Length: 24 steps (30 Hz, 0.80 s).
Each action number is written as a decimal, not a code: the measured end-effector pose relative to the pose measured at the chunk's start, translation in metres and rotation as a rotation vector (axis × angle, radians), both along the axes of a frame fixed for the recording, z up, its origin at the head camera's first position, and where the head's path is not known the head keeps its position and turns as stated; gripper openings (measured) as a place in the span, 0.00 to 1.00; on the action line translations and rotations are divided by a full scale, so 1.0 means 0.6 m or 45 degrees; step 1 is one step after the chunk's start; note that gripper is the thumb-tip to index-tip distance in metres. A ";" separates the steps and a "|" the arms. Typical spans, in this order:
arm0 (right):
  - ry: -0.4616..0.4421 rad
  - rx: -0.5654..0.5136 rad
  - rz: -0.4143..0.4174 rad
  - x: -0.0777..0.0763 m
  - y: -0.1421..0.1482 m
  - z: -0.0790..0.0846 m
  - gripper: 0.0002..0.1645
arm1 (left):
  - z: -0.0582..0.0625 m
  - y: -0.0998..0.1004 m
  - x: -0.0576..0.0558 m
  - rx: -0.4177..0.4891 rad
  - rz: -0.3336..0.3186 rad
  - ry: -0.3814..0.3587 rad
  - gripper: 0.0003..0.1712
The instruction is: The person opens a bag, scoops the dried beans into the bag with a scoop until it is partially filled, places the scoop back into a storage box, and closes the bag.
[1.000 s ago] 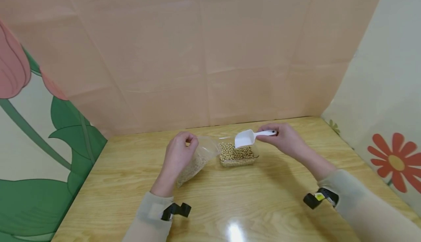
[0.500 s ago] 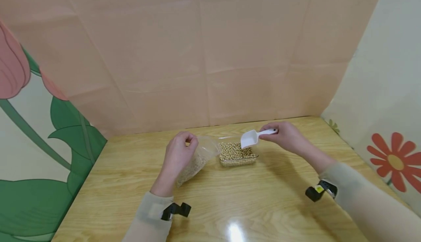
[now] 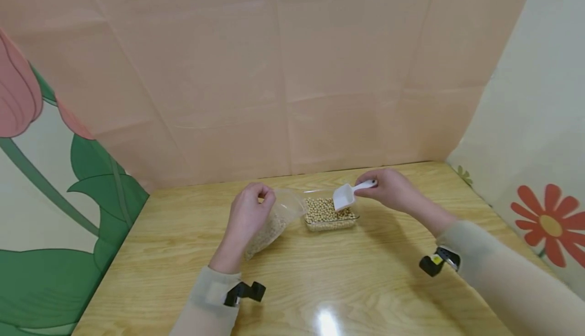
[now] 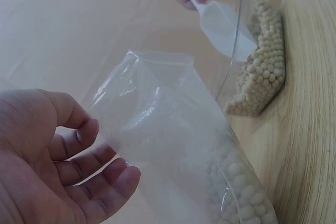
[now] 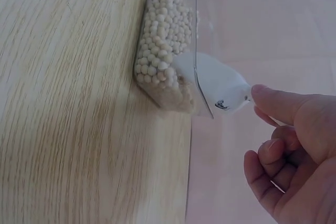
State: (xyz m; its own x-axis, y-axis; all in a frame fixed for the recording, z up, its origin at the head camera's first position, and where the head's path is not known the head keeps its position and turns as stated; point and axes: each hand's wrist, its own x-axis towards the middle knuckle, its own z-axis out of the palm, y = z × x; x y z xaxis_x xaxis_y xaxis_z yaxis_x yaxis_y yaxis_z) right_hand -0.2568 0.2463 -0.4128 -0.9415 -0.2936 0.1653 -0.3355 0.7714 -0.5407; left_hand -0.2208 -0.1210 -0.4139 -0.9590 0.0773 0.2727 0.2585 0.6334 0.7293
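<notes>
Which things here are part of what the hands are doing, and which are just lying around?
In use:
- small white plastic scoop, held by right hand
- clear plastic tub of beige beans
- clear plastic bag with beans, held by left hand

Just there:
- wooden table
- pink wall panels

- The table [image 3: 365, 275] is seen as glossy, smooth wood grain.
- The scoop [image 3: 345, 195] is made of smooth white plastic.
- The bag [image 4: 173, 129] is formed of thin clear plastic film.
- The container [image 5: 195, 35] is made of clear hard plastic.
</notes>
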 end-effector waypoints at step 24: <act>-0.245 -0.253 -0.076 -0.015 -0.005 -0.081 0.20 | 0.001 0.001 0.000 0.009 0.001 -0.003 0.09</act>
